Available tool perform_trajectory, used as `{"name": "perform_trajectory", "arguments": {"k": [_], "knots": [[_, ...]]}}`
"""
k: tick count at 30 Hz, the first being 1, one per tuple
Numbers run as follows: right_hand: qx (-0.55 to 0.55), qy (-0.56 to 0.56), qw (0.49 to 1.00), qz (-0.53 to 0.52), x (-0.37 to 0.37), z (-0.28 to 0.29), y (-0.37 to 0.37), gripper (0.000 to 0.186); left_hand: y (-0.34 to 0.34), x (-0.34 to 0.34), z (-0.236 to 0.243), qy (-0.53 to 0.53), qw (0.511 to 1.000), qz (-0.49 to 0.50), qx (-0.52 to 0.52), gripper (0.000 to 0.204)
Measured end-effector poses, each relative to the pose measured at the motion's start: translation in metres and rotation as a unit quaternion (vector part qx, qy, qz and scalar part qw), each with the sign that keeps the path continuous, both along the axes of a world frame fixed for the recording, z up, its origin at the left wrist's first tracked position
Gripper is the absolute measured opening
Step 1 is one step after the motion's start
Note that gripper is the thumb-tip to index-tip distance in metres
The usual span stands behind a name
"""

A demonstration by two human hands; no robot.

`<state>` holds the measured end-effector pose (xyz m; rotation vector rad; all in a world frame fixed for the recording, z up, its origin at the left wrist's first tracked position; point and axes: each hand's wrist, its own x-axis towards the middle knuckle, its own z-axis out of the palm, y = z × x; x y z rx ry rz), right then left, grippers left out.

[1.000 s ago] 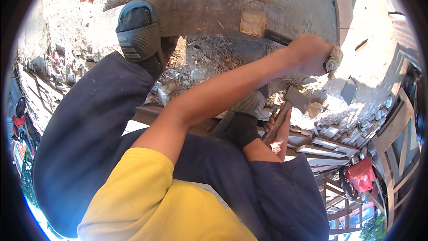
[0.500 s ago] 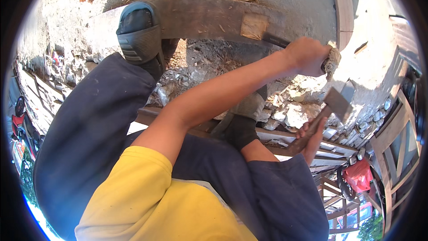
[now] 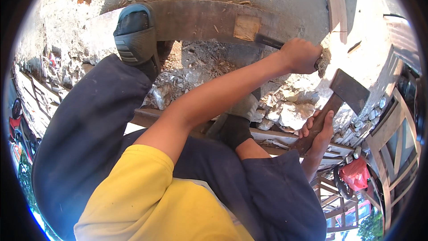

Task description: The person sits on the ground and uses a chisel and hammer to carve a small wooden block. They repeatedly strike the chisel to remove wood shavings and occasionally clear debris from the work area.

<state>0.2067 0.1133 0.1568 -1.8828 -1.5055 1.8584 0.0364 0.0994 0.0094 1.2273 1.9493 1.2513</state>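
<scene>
My left hand (image 3: pixel 301 56) is closed around a chisel (image 3: pixel 269 41), my arm stretched across to the right. The chisel's dark blade points left, its tip at the edge of a pale, square-cut recess (image 3: pixel 246 27) in a brown wooden plank (image 3: pixel 191 20). A frayed, mushroomed handle end sticks out past my fist. Below and to the right, my right hand (image 3: pixel 317 130) grips the wooden handle of a hatchet (image 3: pixel 351 90). Its dark metal head is raised, apart from the chisel's end.
My left sandalled foot (image 3: pixel 136 33) presses on the plank's left part; the other foot (image 3: pixel 240 118) is nearer me. Broken stones (image 3: pixel 296 115) and wood chips lie between. At the right are a wooden board (image 3: pixel 337 13), a wooden frame (image 3: pixel 397 151) and a red plastic bag (image 3: pixel 355 174).
The hatchet has moved up and right, away from the chisel's end, and its head has turned to show more of its broad face. My left hand keeps its hold on the chisel.
</scene>
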Motion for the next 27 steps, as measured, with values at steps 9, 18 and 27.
{"name": "perform_trajectory", "arguments": {"k": [9, 18, 27], "knots": [[0.067, 0.095, 0.978, -0.172, -0.018, -0.017, 0.031, 0.041, 0.011, 0.007, -0.006, 0.027, 0.999, -0.014, -0.030, 0.025], [-0.037, 0.020, 0.997, -0.067, -0.015, -0.023, 0.034, 0.043, 0.020, 0.013, -0.021, 0.032, 0.998, -0.015, -0.057, 0.018], [-0.133, 0.023, 0.990, -0.042, -0.018, -0.043, 0.036, 0.039, 0.023, 0.012, -0.019, 0.033, 0.997, -0.022, -0.073, 0.020]]}}
